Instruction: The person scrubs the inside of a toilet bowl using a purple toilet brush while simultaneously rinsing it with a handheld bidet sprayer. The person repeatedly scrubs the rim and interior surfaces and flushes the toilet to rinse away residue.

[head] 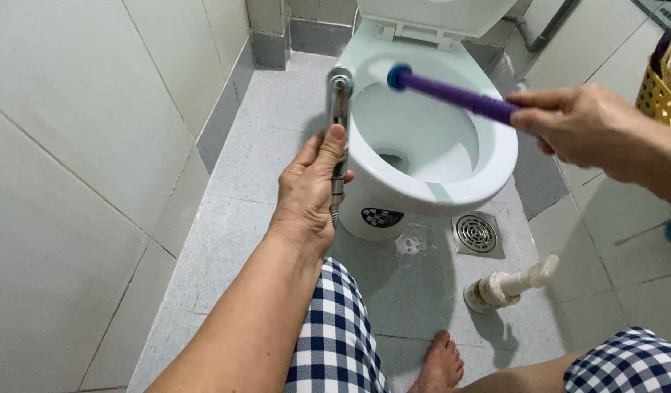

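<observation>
My left hand (311, 191) grips a chrome spray nozzle (339, 109), held upright at the left rim of a white toilet bowl (452, 191). My right hand (593, 129) holds the purple handle of a toilet brush (452, 93). The brush's blue end rests at the back left of the bowl's rim. The seat is up and the bowl's inside shows a dark drain hole.
A square metal floor drain (477, 234) lies right of the toilet's base. A white pipe fitting (506, 285) lies on the grey tiled floor. A yellow perforated basket (662, 91) stands at the right edge. My checked shorts and bare foot (438, 364) are at the bottom.
</observation>
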